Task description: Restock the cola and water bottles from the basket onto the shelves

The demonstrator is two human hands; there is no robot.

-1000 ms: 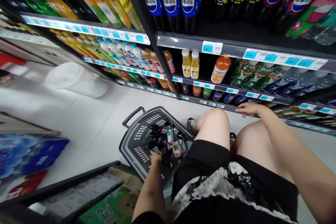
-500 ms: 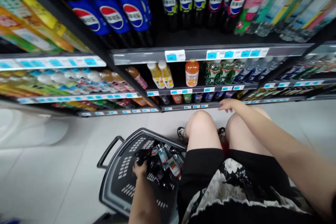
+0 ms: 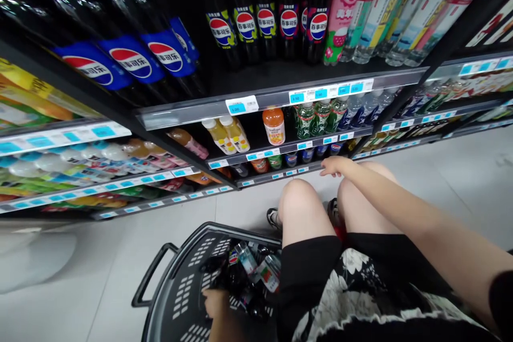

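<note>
My left hand [image 3: 216, 302] is inside a dark grey shopping basket [image 3: 193, 273], just below several dark cola bottles [image 3: 231, 278]. Motion blurs it and its fingers are mostly hidden, so I cannot make out a grip. Among the dark bottles lie a clear bottle with a pale blue label [image 3: 246, 259] and one with a red, white and green label [image 3: 268, 277]. Over my right knee, my right hand [image 3: 335, 166] hangs with loosely spread fingers and nothing in them. The bottom shelf edge is right behind it.
Ahead stands a drinks shelf [image 3: 272, 91] with Pepsi bottles [image 3: 166, 56] on the upper level. Lower down are yellow juice bottles [image 3: 226, 134], an orange bottle [image 3: 274, 125] and green-labelled bottles [image 3: 321, 117]. The basket's handle [image 3: 150, 272] sticks out left. A white rounded object [image 3: 36, 262] stands at the left.
My view has shifted, so the upper shelf shows larger and the basket sits lower. My left hand has moved down, away from the dark bottle it was at. My right hand stays by the knee.
</note>
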